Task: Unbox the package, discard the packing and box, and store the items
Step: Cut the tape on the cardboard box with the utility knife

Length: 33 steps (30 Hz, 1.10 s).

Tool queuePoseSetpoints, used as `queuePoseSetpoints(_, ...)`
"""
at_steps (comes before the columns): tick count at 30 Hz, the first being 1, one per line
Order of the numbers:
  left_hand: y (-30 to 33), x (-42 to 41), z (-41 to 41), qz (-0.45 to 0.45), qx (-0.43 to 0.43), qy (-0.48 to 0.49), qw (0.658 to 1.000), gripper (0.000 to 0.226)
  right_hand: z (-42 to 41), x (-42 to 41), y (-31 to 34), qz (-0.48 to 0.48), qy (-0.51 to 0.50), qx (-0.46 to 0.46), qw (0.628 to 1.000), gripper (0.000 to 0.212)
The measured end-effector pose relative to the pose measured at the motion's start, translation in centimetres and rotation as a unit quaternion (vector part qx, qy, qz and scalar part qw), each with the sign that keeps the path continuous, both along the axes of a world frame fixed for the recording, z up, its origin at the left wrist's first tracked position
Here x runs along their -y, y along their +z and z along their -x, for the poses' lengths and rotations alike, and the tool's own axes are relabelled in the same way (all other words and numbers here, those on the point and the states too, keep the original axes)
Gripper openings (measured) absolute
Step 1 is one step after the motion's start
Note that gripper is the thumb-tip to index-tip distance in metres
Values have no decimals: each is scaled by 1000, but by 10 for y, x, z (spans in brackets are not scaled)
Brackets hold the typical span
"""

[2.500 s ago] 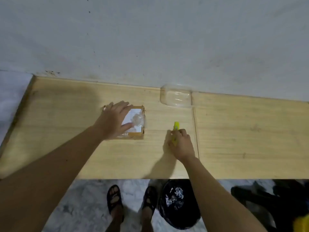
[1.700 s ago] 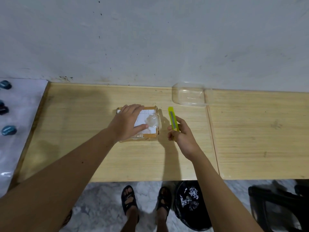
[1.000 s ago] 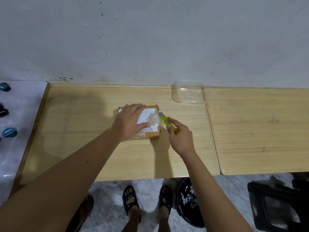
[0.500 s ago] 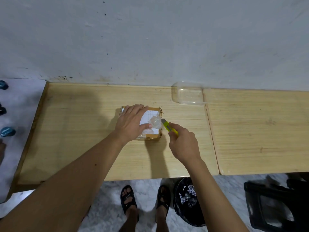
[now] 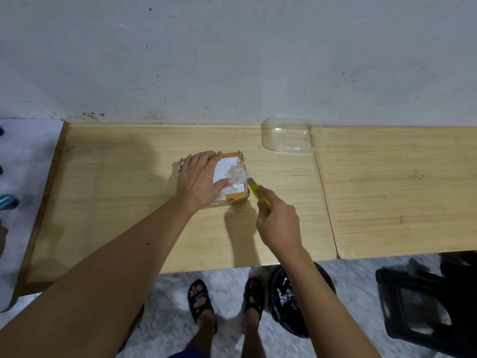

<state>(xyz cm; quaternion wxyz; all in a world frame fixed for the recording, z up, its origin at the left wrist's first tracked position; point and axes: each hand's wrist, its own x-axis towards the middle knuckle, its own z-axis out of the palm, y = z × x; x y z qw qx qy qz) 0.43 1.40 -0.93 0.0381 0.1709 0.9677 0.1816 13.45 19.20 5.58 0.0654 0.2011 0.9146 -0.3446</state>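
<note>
A small cardboard box [image 5: 236,196] with a white label and clear tape lies on the wooden table [image 5: 124,202]. My left hand [image 5: 200,180] presses flat on its top, fingers spread, covering the box's left half. My right hand [image 5: 277,223] grips a yellow-green utility knife [image 5: 255,191]. The knife's blade tip touches the box's right edge.
A clear plastic container [image 5: 286,138] stands at the table's back by the wall. A second wooden table [image 5: 402,192] adjoins on the right. On the floor are a black bin [image 5: 286,301] with scraps, a black stool [image 5: 423,306] and my sandalled feet. Small blue objects [image 5: 7,201] lie at the far left.
My right hand lifted the knife from the table and brought it left to the box's right edge. My left hand stayed pressed on the box.
</note>
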Motion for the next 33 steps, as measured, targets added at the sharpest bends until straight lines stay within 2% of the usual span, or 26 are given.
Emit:
queuePoseSetpoints(6,0,2,-1,4,0,0,1000,82,-6,-5,-1,1,5,1,1000,41)
queuePoseSetpoints(9,1,1,0,2,1,12,1000,82,-10,-10,-4,24,-30,-11,999,37)
queuePoseSetpoints(13,7,-13,10,21,14,88,996,83,-15,-12,-5,61,-96,-49,992,36)
queuePoseSetpoints(17,16,-25,20,81,29,148,985,96,-14,-11,-6,79,-108,-58,989,36)
queuePoseSetpoints(22,18,-25,18,45,44,216,974,104,-13,-4,-17,100,-117,-51,987,36)
queuePoseSetpoints(26,13,-13,12,59,3,168,984,93,-14,1,-27,120,-133,-48,983,36)
queuePoseSetpoints(29,5,9,9,-5,11,110,994,80,-14,7,-31,136,-135,-44,980,36)
queuePoseSetpoints(31,-1,30,3,-76,-2,41,996,85,-14,10,-32,151,-138,-49,978,35)
queuePoseSetpoints(33,-5,50,-2,-101,3,-39,994,101,-13,13,-32,155,-137,-59,977,35)
